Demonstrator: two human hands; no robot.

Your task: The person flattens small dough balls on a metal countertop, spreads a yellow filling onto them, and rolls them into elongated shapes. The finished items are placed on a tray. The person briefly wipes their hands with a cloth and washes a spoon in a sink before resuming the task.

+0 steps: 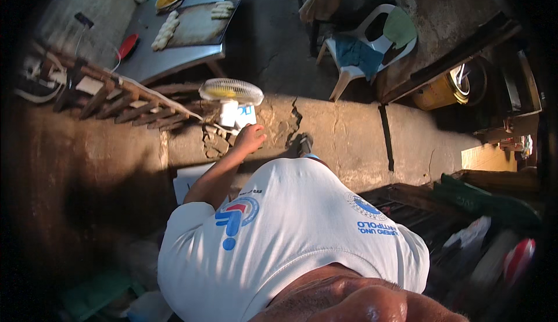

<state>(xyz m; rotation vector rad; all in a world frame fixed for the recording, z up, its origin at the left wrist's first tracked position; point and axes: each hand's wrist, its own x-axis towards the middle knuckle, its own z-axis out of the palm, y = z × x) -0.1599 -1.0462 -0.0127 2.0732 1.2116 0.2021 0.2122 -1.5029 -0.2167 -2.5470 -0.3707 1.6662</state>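
Observation:
My left hand [251, 138] is raised in front of my body with its fingers partly curled, and I cannot tell whether it holds anything. Just beyond it is a white electric fan [231, 91] with a round wire guard. A white piece with blue writing [246, 117] shows at the fan's stand, near my fingertips. My right hand is out of view. Farther ahead stands a metal-topped table [192, 56]; on it a dark-rimmed baking tray [196, 25] carries pale dough pieces [165, 32] along one side and several more [222, 10] at a corner.
A wooden slatted rail [117, 104] with a cable along it runs at the left. The concrete floor [348, 134] has cracks. Ahead right, a white plastic chair [344, 77] bears cloths. A yellow bucket [440, 91] stands farther right. A red plate [127, 46] lies on the table.

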